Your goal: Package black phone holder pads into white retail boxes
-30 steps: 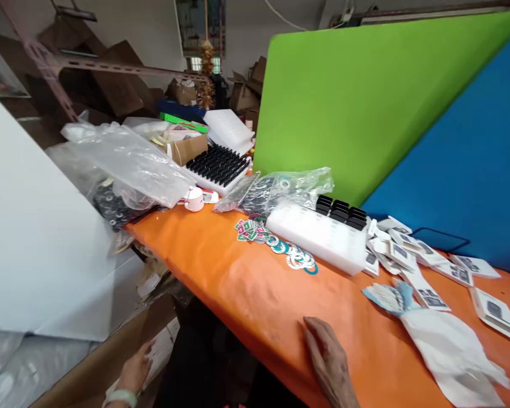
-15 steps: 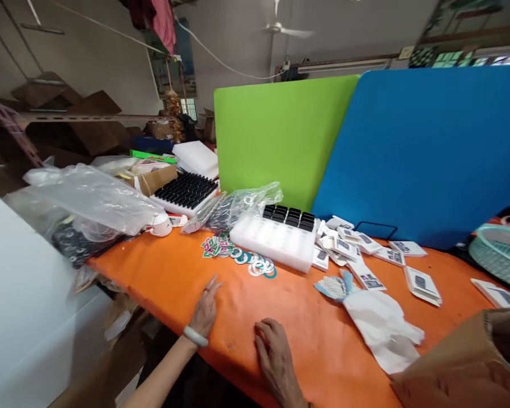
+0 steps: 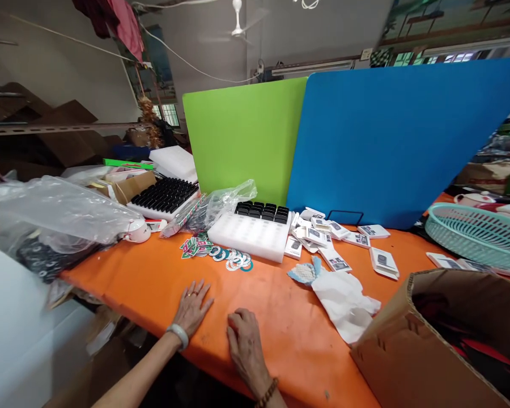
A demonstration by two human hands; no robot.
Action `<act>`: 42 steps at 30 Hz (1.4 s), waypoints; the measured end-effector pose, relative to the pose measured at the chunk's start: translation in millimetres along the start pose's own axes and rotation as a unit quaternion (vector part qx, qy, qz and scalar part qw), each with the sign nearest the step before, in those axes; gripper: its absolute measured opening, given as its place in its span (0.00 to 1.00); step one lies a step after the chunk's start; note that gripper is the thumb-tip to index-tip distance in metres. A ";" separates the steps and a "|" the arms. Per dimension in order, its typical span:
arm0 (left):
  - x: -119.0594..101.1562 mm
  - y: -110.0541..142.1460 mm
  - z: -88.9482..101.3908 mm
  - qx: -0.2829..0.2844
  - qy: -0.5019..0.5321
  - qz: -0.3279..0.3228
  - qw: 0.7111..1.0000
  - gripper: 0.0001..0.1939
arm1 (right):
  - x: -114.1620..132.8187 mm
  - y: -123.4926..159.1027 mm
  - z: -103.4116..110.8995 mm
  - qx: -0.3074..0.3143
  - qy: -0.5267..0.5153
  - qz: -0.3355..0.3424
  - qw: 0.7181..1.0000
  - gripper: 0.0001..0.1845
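Observation:
My left hand (image 3: 192, 306) lies flat on the orange tabletop (image 3: 148, 283), fingers spread and a ring and pale bangle on it, holding nothing. Beside it my right hand (image 3: 245, 344) rests on the table with its fingers curled in, and no object shows in it. Beyond the hands lie ring-shaped paper labels (image 3: 233, 259) in white and teal, and fanned pink and green cards (image 3: 195, 246). Behind these sits a white foam tray (image 3: 250, 235) with black pieces (image 3: 262, 211) in its back rows. Neither hand touches these things.
Small white boxes (image 3: 318, 235) and crumpled white paper (image 3: 344, 300) lie to the right. An opened cardboard box (image 3: 386, 340) stands front right, a turquoise basket (image 3: 476, 235) behind it. Green (image 3: 242, 141) and blue panels (image 3: 365, 141) rise behind. Plastic bags (image 3: 63, 207) cover the left end.
The view has turned to the right, so the table's things appear further left and more of the cardboard box shows. My left hand's fingers have spread apart; my right hand stays curled.

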State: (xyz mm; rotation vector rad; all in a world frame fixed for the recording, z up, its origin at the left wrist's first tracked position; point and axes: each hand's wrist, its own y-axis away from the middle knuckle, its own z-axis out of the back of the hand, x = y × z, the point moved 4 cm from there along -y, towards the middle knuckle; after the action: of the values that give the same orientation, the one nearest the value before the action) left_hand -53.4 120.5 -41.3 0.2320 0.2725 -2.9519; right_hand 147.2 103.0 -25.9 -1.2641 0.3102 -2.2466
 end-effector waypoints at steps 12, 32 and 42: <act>-9.8 1.2 10.0 0.027 -0.024 0.017 0.999 0.24 | 2.8 2.9 4.7 0.021 0.000 -0.017 1.000 0.10; -10.8 8.9 14.4 0.005 0.007 0.015 1.000 0.22 | -12.9 9.6 -1.0 -0.074 -0.043 0.045 0.995 0.10; -8.3 11.5 15.2 0.009 0.049 0.031 0.998 0.22 | -14.0 -2.6 7.9 -0.071 -0.146 -0.102 0.982 0.20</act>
State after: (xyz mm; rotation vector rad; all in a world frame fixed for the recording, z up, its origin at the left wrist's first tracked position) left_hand -45.3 107.7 -27.1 0.3810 0.2457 -2.8875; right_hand 158.8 113.4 -30.5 -1.7468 0.2428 -2.1932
